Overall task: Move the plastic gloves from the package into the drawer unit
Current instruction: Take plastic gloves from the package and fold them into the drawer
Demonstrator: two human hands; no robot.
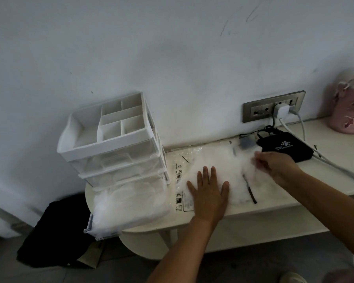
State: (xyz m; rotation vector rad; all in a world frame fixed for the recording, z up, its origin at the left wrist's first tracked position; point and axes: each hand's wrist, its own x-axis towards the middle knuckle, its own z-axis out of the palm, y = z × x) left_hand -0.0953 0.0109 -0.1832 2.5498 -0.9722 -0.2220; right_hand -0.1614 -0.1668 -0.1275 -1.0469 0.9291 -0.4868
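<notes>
Left hand (209, 193) lies flat, palm down, fingers straight and spread, on the package (192, 158). It grips nothing. Looks like it is pinning the bag so it won't slide while the other hand pulls.

Right hand (278, 166) is at the right end of the package, fingers curled, pinching a wispy bunch of clear gloves (247, 164). Slightly blurred, so I can't tell how many it has.

The package lies flat on the desk (253, 213), long axis left to right. Its printed end faces left toward the drawer unit (114, 144). The dark strip at the right end is probably the mouth, which would explain the right hand drawing from that side. The gloves are a crumpled mass with no clear axis of their own, and most of them are inside the bag, between the two hands.

The drawer unit stands just left of the package, touching or nearly so. Its bottom drawer (127, 207) is pulled out toward the near side and holds a heap of clear film, likely gloves already moved. The upper drawers are closed. Open drawer next to the bag means a short carry to the left.

Further out:
- a black box (284, 148) with cables, far right of the package
- a wall socket (274, 106) above it
- a pink container (349, 111) at the far right
- a dark bag (55, 231) on the floor, near left
</notes>
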